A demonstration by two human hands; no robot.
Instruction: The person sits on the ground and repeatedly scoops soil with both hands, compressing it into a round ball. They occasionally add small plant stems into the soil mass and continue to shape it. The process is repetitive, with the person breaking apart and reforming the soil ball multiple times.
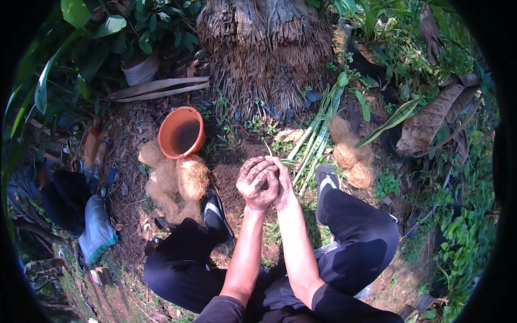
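Observation:
My left hand and my right hand are cupped together in front of me, fingers curled and caked with wet soil. Whatever lies between the palms is hidden. A thin pale-green leaf shows just beyond the fingertips; whether it comes out of my hands or stands behind them is unclear. Below the hands lies dark loose soil. An orange plastic pot, tipped toward me with dark contents, stands to the left. Bundles of tan plant fibre lie beside it. Cut snake plant leaves are on the right.
More fibre balls lie beyond my right shoe. A root-covered trunk rises ahead. At left are a blue-grey sack, a blue-handled tool and a wrapped pot. Dry curled leaves hang at right.

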